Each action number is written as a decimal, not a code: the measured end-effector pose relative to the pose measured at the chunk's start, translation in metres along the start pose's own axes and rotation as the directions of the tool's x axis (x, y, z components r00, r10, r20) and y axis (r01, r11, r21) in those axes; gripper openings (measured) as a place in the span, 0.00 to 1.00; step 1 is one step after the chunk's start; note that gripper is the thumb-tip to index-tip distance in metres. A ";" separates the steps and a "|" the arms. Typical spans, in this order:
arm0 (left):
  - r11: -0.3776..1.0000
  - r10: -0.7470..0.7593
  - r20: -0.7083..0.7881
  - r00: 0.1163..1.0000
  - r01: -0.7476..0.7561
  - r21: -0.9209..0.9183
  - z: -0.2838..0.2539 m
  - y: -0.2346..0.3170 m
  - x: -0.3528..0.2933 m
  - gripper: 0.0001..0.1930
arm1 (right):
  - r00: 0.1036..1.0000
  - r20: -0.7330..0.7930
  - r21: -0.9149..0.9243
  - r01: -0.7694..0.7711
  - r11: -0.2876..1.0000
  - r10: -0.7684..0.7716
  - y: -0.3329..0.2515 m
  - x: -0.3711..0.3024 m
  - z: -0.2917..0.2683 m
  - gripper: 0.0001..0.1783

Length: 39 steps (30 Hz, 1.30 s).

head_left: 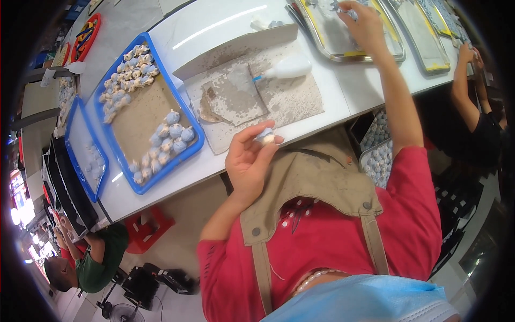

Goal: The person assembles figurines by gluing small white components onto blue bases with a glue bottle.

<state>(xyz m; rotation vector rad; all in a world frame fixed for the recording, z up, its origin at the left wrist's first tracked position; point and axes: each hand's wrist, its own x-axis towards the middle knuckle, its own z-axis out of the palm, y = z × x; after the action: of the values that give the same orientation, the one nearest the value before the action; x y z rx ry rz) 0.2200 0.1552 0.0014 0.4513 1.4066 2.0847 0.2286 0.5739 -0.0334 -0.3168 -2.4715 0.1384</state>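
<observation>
"Blue-and-cream figurine [266,137]: where is it?"
"At the tip of the left hand [248,162], held in a narrow pinch near the front edge of the desk [339,92]."
"And the right hand [367,29]?"
"Over the metal tray [343,57], curled; whether it grips anything, I cannot tell."

On the bench [335,80]: large tray [144,188] at left, pieces [165,140] at its far and near ends, cardboard sheet [300,96] mid, bottle [289,67] lying on it, another tray [343,56] at right, right hand [365,24] over it, left hand [249,161] by cardboard's near edge.
</observation>
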 end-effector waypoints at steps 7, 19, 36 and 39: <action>0.985 -0.157 -0.028 0.987 0.154 -0.081 0.002 0.002 0.001 0.17 | 0.903 0.330 -0.001 -0.293 0.956 0.277 -0.081 0.057 -0.013 0.18; 0.914 -0.360 0.052 0.931 0.363 -0.179 0.007 0.001 0.009 0.26 | 0.693 0.354 0.809 0.110 0.578 -0.628 -0.197 -0.010 -0.082 0.15; 0.954 -0.240 0.009 0.971 0.237 -0.185 0.008 0.003 0.003 0.21 | 0.887 0.269 0.743 0.058 0.667 -0.375 -0.220 -0.043 -0.084 0.15; 0.970 -0.203 -0.003 0.979 0.201 -0.136 0.008 0.002 0.007 0.21 | 0.959 0.134 0.706 0.085 0.703 -0.250 -0.225 -0.066 -0.069 0.14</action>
<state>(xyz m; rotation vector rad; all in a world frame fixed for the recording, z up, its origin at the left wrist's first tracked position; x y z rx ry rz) 0.2180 0.1649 0.0058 0.2254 1.2549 2.0050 0.2784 0.3406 0.0225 0.2746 -2.4307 1.0525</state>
